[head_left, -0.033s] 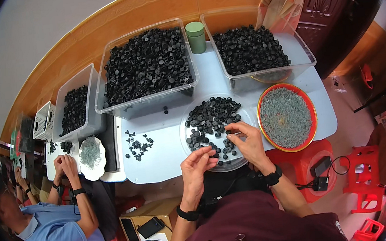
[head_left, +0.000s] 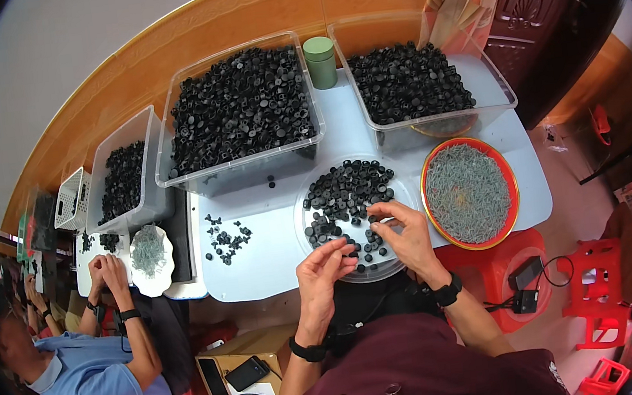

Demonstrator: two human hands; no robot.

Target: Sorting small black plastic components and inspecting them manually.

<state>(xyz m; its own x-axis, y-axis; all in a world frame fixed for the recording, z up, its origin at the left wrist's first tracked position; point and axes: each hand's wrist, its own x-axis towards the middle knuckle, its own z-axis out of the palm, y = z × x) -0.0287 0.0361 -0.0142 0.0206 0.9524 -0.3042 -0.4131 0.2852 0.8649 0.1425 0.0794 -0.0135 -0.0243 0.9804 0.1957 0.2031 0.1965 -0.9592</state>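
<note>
Black small parts (head_left: 350, 184); red tray (head_left: 513, 190) (gold-edged); grey pins (head_left: 467, 191); green canister (head_left: 323, 72); pale-blue tabletop (head_left: 255, 278); maroon top (head_left: 368, 365).

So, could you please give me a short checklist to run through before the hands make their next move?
1. Hands at the round clear tray: ok, the left hand and right hand are both at its near side.
2. Black caps within reach: ok, many lie in the tray.
3. Thin grey pieces within reach: ok, they fill the red bowl on the right hand's side.
4. A piece secure in each hand's fingertips: cannot tell, too small to make out.
5. All small parts contained: not ok, a loose cluster of black pieces lies on the table, left of the tray.
</note>
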